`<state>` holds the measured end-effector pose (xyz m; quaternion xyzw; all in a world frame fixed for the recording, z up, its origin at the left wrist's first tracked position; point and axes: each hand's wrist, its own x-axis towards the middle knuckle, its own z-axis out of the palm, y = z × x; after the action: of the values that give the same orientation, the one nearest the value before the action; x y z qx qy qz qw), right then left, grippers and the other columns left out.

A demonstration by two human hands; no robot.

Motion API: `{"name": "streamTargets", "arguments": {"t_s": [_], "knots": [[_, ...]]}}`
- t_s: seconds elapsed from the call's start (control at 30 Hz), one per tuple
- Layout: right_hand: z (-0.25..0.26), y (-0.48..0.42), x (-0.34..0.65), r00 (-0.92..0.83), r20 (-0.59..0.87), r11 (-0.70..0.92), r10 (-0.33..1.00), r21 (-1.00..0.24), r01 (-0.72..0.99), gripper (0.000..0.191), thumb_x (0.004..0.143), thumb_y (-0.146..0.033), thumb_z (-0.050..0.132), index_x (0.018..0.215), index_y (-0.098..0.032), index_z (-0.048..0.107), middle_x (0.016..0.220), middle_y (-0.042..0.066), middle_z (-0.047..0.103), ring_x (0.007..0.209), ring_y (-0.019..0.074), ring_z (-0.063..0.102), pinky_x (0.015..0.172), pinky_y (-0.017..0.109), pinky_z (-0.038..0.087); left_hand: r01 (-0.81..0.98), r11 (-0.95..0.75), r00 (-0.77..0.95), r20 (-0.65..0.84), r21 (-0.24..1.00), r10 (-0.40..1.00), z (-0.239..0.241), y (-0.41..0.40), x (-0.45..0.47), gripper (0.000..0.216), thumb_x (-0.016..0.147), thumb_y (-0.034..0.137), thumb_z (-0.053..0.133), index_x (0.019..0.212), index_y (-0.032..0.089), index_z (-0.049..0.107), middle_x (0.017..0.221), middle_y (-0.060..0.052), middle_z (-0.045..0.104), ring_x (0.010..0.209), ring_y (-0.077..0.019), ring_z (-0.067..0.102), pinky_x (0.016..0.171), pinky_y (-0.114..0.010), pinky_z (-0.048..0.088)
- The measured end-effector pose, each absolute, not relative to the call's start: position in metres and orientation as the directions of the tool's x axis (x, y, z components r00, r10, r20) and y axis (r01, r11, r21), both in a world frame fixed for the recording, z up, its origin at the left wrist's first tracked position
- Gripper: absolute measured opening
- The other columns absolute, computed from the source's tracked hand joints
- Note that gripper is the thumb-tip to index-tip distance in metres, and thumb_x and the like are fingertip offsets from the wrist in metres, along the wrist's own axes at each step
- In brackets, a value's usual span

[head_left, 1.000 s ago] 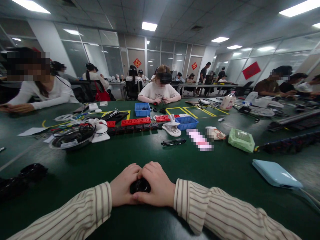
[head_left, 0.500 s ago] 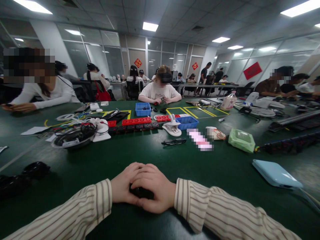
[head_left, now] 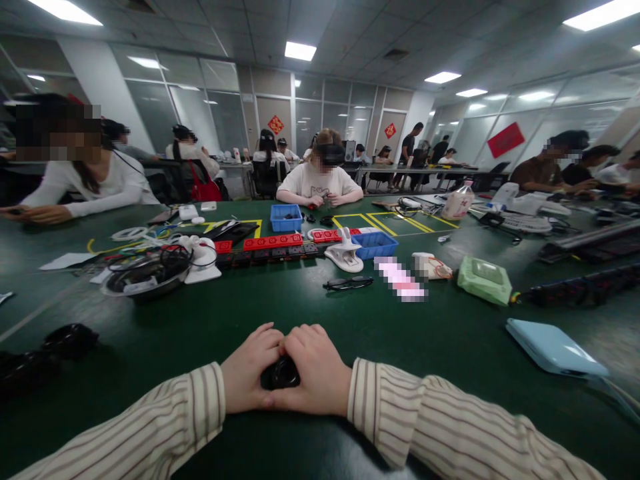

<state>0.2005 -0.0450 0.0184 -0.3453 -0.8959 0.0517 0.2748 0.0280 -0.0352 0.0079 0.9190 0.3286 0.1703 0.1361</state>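
My left hand (head_left: 250, 371) and my right hand (head_left: 318, 372) meet at the near middle of the table, closed around a small black object (head_left: 284, 373). A rounded, ring-like part of it shows in the gap between my thumbs and fingers; the fingers hide the remainder, so its kind is unclear. My fingertips touch at the far side and my thumbs meet at the near side. Both wrists come out of striped cuffs.
Black glasses (head_left: 348, 283), a white clip stand (head_left: 345, 252) and a blue bin (head_left: 374, 245) lie beyond my hands. Black coiled items (head_left: 70, 340) are at left, a light-blue case (head_left: 555, 348) at right. A co-worker (head_left: 320, 177) sits opposite.
My right fingers have drawn back from on top of my left hand and now meet its fingertips. More of the black object shows between my hands.
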Motion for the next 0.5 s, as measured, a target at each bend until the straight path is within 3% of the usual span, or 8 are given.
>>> {"name": "streamTargets", "arguments": {"t_s": [0.07, 0.23, 0.4, 0.5], "knots": [[0.018, -0.043, 0.201, -0.663, 0.444, 0.791, 0.603, -0.229, 0.567, 0.055, 0.064, -0.070, 0.049, 0.076, -0.017, 0.049, 0.076, 0.003, 0.053, 0.069, 0.0157, 0.045, 0.064, 0.030, 0.030, 0.531, -0.749, 0.741, 0.211, 0.397, 0.637, 0.006, -0.033, 0.027, 0.042, 0.063, 0.045, 0.063, 0.095, 0.019, 0.055, 0.097, -0.006, 0.054, 0.097, -0.0241, 0.048, 0.102, -0.047, 0.023], [0.025, -0.038, 0.206, -0.803, 0.411, 0.898, 0.431, -0.108, 0.426, 0.045, 0.072, -0.057, 0.052, 0.092, -0.017, 0.052, 0.088, 0.006, 0.056, 0.074, 0.0162, 0.048, 0.063, 0.029, 0.032, 0.460, -0.702, 0.770, 0.149, 0.544, 0.620, 0.006, -0.025, 0.023, 0.048, 0.056, 0.040, 0.070, 0.098, 0.022, 0.057, 0.101, -0.004, 0.050, 0.095, -0.0236, 0.046, 0.088, -0.037, 0.040], [0.028, -0.036, 0.210, -0.881, 0.377, 0.958, 0.284, -0.077, 0.276, 0.031, 0.076, -0.042, 0.050, 0.095, -0.018, 0.054, 0.091, 0.006, 0.055, 0.080, 0.0164, 0.049, 0.063, 0.027, 0.037, 0.425, -0.721, 0.810, 0.125, 0.548, 0.573, 0.008, -0.021, 0.023, 0.041, 0.052, 0.033, 0.074, 0.091, 0.024, 0.062, 0.102, -0.002, 0.048, 0.096, -0.0241, 0.044, 0.088, -0.037, 0.039], [0.029, -0.037, 0.213, -0.864, 0.448, 0.974, 0.228, -0.105, 0.203, 0.032, 0.077, -0.034, 0.046, 0.103, -0.018, 0.053, 0.098, 0.007, 0.053, 0.085, 0.0168, 0.049, 0.068, 0.028, 0.040, 0.444, -0.713, 0.800, 0.117, 0.543, 0.588, 0.007, -0.021, 0.024, 0.044, 0.051, 0.031, 0.074, 0.092, 0.023, 0.062, 0.100, -0.003, 0.048, 0.095, -0.0239, 0.045, 0.086, -0.036, 0.040]]}}
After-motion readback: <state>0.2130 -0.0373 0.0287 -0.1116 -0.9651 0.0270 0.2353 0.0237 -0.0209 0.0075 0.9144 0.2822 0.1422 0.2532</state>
